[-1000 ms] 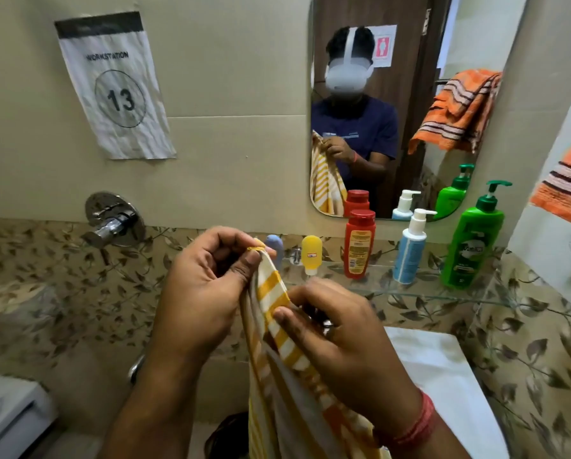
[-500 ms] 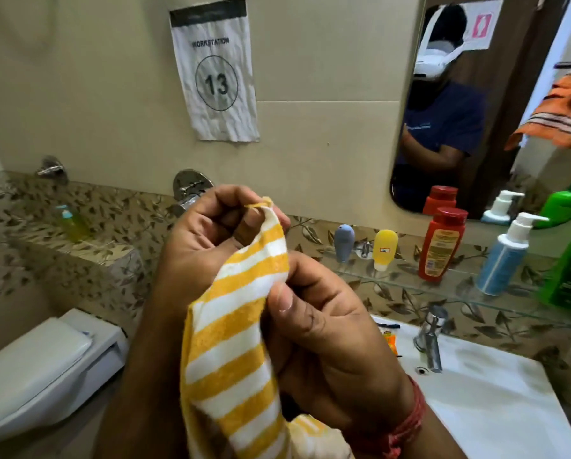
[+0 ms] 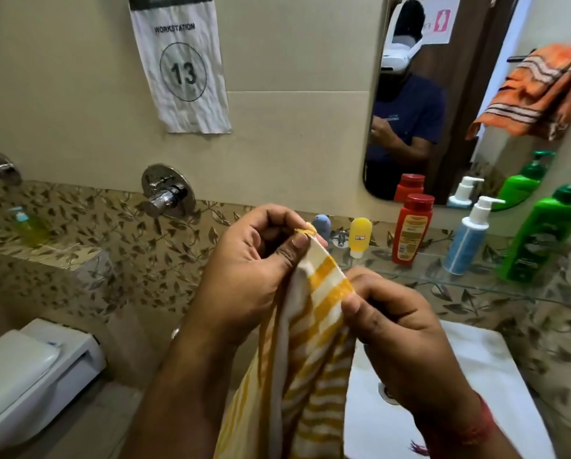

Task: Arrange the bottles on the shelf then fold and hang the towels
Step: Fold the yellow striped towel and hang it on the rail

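Observation:
A yellow-and-white striped towel (image 3: 310, 352) hangs down in front of me. My left hand (image 3: 247, 279) pinches its top corner between thumb and fingers. My right hand (image 3: 400, 339) grips the towel's edge a little lower, to the right. On the glass shelf (image 3: 476, 283) behind stand a small blue bottle (image 3: 322, 223), a yellow bottle (image 3: 360, 236), a red bottle (image 3: 411, 228), a white-and-blue pump bottle (image 3: 466, 240) and a green pump bottle (image 3: 542, 236). An orange striped towel (image 3: 536, 91) shows in the mirror.
A white sink (image 3: 443, 399) lies under my right hand. A toilet (image 3: 29, 376) sits at lower left. A chrome wall tap (image 3: 166, 193) juts out above the tiled ledge (image 3: 45, 250), where a small yellow-green bottle (image 3: 29, 223) stands. A paper sign (image 3: 181, 67) hangs on the wall.
My view has swung left and then slightly back. Both hands still hold the striped towel; my right hand has shifted lower along its edge.

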